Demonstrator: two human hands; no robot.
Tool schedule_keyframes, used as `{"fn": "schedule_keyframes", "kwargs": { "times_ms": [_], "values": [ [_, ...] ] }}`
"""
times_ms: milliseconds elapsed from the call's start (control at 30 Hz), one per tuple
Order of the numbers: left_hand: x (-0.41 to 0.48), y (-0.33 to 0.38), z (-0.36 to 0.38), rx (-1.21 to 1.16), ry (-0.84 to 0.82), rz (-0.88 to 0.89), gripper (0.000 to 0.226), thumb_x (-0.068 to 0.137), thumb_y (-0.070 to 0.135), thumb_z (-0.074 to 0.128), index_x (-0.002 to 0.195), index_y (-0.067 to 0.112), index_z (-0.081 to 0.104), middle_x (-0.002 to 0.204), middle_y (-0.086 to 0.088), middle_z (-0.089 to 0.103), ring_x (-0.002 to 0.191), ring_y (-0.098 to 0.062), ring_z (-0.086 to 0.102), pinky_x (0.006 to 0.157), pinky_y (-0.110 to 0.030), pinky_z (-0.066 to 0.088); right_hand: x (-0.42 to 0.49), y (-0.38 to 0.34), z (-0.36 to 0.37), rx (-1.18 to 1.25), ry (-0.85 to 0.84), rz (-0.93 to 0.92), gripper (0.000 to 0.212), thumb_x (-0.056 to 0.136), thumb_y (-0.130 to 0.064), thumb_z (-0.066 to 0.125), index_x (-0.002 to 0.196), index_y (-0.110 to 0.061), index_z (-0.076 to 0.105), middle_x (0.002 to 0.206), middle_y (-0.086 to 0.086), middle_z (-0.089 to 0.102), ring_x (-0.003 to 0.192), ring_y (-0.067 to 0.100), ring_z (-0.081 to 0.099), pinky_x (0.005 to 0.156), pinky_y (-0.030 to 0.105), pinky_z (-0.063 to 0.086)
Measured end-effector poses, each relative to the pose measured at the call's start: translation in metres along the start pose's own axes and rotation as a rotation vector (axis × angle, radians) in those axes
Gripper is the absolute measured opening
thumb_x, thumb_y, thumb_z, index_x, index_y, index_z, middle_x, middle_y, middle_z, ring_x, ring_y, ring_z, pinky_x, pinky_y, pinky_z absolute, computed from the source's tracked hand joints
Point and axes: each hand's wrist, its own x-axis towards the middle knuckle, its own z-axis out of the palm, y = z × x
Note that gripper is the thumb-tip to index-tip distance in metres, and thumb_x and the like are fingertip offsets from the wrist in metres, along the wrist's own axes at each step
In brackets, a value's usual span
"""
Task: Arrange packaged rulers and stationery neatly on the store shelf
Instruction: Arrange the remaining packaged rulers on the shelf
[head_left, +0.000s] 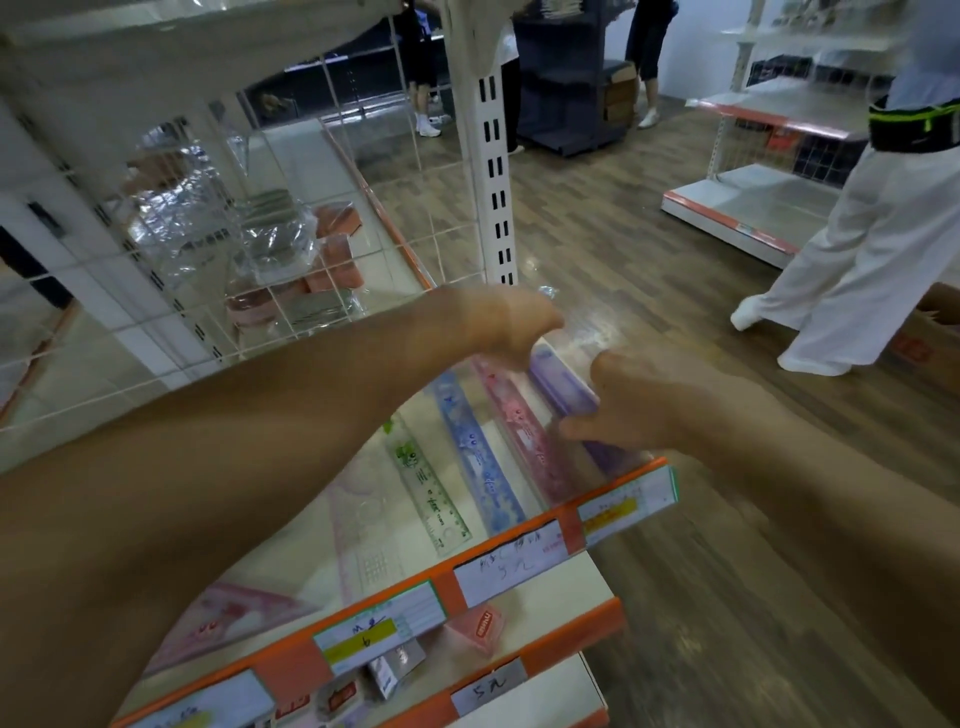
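Purple ruler pack (560, 380) sits at the right end of the shelf (448, 590), long axis running front to back, parallel to the pink ruler (521, 428) beside it. Left hand (511, 322) curls over its far end; right hand (639, 408) grips its near end

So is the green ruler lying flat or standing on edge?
Flat: the green ruler lies face up on the shelf, its printed scale in full view, alongside the blue ruler.

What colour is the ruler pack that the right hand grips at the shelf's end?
Purple; the ruler pack shows best in the head view.
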Motion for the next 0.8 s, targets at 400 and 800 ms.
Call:
{"fn": "schedule_keyframes", "kwargs": {
  "times_ms": [400,800],
  "values": [
    [-0.151,-0.052,0.064,-0.292,-0.143,-0.430,0.052,0.093,0.035,0.053,0.141,0.018,0.041,0.143,-0.004,0.044,0.128,-0.022,0.045,0.101,-0.029,0.037,0.053,-0.105,0.004,0.066,-0.093,-0.532,0.054,0.080,-0.053,0.055,0.129,-0.032,0.051,0.128,0.001,0.050,0.118,0.026,0.047,0.093,0.040,0.039],
    [-0.176,-0.028,0.088,-0.438,-0.262,-0.349,0.074,0.087,0.046,0.060,0.146,0.015,0.029,0.153,-0.002,0.026,0.138,-0.020,0.030,0.112,-0.033,0.028,0.046,-0.108,0.013,-0.039,-0.197,-0.620,0.062,0.081,-0.063,0.050,0.127,-0.022,0.047,0.126,-0.005,0.048,0.122,0.020,0.042,0.104,0.039,0.032]
  ]
}}
